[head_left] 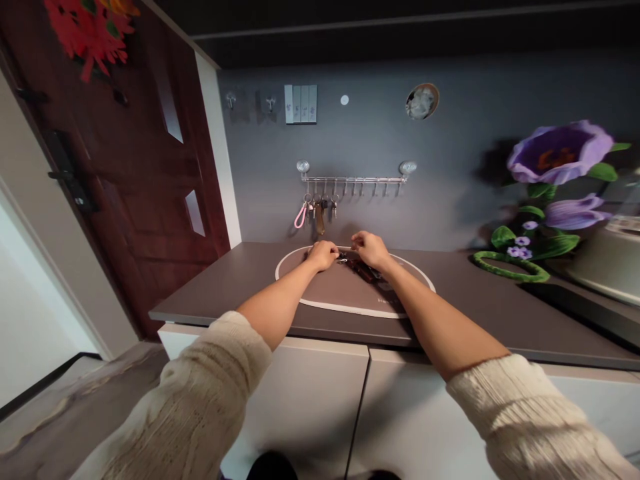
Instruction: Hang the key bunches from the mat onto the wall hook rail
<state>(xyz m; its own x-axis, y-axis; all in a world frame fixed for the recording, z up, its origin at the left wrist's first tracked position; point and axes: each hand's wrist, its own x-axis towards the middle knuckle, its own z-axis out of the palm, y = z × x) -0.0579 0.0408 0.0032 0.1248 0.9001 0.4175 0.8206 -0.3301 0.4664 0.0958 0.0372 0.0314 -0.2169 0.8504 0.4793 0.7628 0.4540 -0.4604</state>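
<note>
Both my arms reach forward over a dark countertop [240,280]. My left hand [323,255] and my right hand [369,249] are closed, fingers pinched together on a small bunch of keys [343,257] held between them. A dark strap or fob [364,270] trails from the keys under my right wrist. They hover over a round grey mat with a white rim [345,308]. On the wall just behind hangs a metal hook rail [354,179] with several keys and a pink loop [301,216] at its left end.
A dark red door [130,167] stands at the left with a black handle [65,175]. Purple felt flowers [555,193] and a green ring sit at the right of the counter. White cabinet doors [320,407] are below. Wall switches [301,104] hang above the rail.
</note>
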